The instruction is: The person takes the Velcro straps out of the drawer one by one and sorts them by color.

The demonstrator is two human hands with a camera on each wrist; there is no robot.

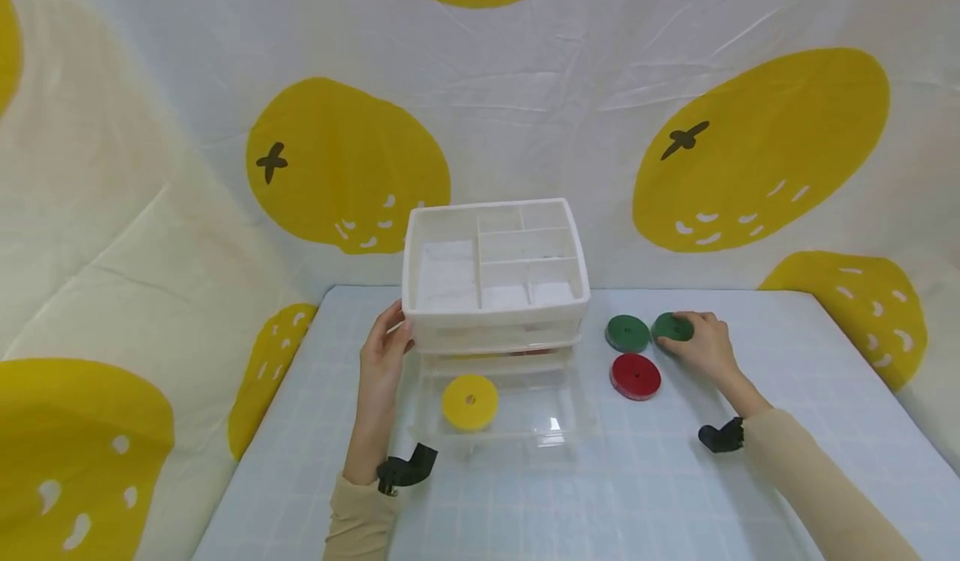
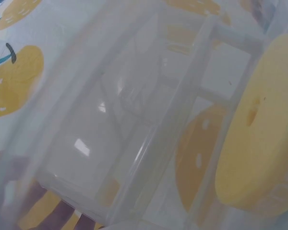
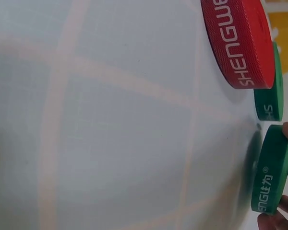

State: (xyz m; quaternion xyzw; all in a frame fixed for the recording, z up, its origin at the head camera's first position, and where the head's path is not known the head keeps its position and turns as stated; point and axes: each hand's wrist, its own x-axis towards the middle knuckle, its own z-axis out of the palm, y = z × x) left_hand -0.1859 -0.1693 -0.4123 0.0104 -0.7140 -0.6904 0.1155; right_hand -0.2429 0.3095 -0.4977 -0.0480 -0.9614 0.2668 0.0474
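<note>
My right hand point(image 1: 703, 346) pinches a green tape roll point(image 1: 670, 328) by its rim; white lettering shows on its edge in the right wrist view. A second green tape roll point(image 1: 627, 333) lies just left of it, and a red tape roll point(image 1: 636, 377) lies nearer to me. My left hand point(image 1: 385, 357) holds the left front corner of a white storage box point(image 1: 498, 321), thumb in front and fingers along the side. Below, its clear drawer point(image 1: 525, 438) is pulled out toward me. A yellow tape roll point(image 1: 470, 403) lies in the drawer's left part.
The box's top is a divided tray point(image 1: 447, 273) with several compartments. Behind the table point(image 1: 645, 494) hangs a white cloth point(image 1: 540, 127) printed with yellow fruit. Both forearms come in from the front, with a dark wrist camera point(image 1: 406, 468) on the left one.
</note>
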